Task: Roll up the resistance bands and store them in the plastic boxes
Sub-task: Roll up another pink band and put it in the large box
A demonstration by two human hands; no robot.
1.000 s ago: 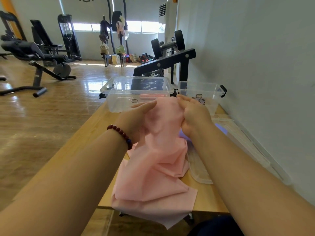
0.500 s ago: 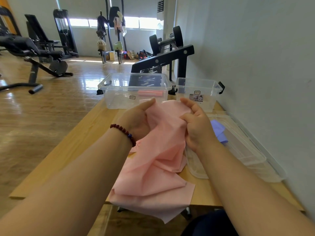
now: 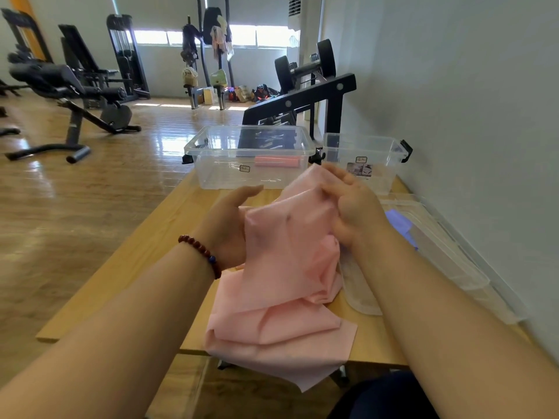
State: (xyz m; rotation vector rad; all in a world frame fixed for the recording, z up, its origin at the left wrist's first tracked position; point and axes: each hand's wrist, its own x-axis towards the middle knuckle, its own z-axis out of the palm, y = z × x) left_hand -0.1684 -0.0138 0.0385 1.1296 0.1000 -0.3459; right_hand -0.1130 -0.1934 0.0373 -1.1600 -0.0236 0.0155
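A wide pink resistance band [image 3: 281, 285] lies crumpled on the wooden table [image 3: 127, 261], its near end hanging over the front edge. My right hand [image 3: 354, 207] pinches the band's lifted far end. My left hand [image 3: 230, 225] is under the band's left side; its thumb points forward and its fingers are hidden by the band. A rolled pink band [image 3: 276, 162] lies inside the large clear plastic box [image 3: 211, 152] at the table's far edge. A smaller clear box [image 3: 378, 164] stands to its right. A purple band [image 3: 400, 222] shows behind my right wrist.
Two clear box lids [image 3: 447, 255] lie along the table's right side by the white wall. A black dumbbell rack [image 3: 314, 95] stands behind the boxes. Gym benches [image 3: 69, 95] and machines stand on the wooden floor to the left.
My right hand has moved up and curled tighter on the band's far end. My left hand has slid left and lower under the band. The camera view has shifted slightly.
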